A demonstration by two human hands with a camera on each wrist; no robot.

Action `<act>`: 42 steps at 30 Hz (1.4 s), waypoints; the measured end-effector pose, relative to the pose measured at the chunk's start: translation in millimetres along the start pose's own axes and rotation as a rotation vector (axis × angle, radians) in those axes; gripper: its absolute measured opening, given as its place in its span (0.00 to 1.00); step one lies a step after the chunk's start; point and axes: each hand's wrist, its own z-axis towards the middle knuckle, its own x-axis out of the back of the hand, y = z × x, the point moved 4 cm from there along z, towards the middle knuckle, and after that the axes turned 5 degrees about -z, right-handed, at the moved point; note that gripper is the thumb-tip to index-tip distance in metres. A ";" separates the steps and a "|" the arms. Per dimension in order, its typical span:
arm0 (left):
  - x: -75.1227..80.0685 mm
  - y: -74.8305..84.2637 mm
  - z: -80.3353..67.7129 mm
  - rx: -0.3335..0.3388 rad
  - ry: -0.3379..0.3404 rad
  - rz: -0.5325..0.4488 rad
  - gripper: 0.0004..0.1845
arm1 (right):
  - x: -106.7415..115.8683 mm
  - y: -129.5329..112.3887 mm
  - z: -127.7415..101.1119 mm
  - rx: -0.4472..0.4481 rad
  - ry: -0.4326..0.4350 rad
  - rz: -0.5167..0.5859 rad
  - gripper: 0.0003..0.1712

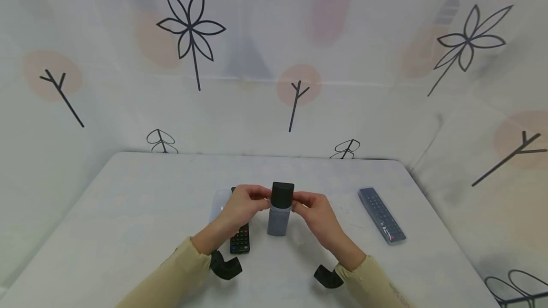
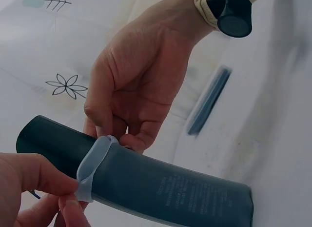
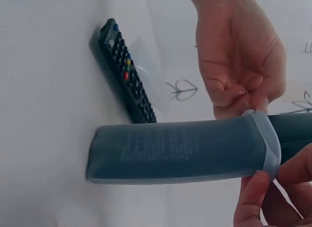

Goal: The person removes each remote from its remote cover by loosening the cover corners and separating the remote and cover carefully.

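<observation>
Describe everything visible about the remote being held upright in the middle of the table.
The remote is a dark, slim bar standing on end on the white table. A translucent, rubbery-looking sleeve covers its lower part, with the dark top end left bare. Faint small print shows through the sleeve on its back. The sleeve's open rim is stretched, pinched on one side by the left hand and on the other by the right hand.

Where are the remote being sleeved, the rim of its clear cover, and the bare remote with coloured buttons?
remote [image 1: 282,193], head view, bare black top end.
cover rim [image 2: 92,161], left wrist view, stretched clear edge.
bare remote [image 3: 126,75], right wrist view, coloured buttons on its face.
</observation>
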 end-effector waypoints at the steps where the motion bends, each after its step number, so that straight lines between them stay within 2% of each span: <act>1: 0.1 0.5 -0.2 -0.012 0.003 0.016 0.11 | -0.2 -0.1 -0.1 0.003 0.001 0.002 0.14; 8: -0.2 4.4 -1.6 -0.090 0.026 0.159 0.11 | 0.0 1.0 -0.6 0.033 0.015 -0.047 0.14; 19: 1.0 8.2 -4.4 -0.111 -0.013 0.229 0.13 | -0.1 2.0 -3.6 0.066 0.052 -0.162 0.13; 27: -0.3 6.0 -4.3 -0.126 -0.014 0.227 0.12 | -0.6 1.1 -5.3 0.058 0.049 -0.185 0.14; 42: -0.8 3.6 -7.9 -0.141 -0.010 0.229 0.13 | -2.1 3.4 -6.5 0.037 0.053 -0.146 0.13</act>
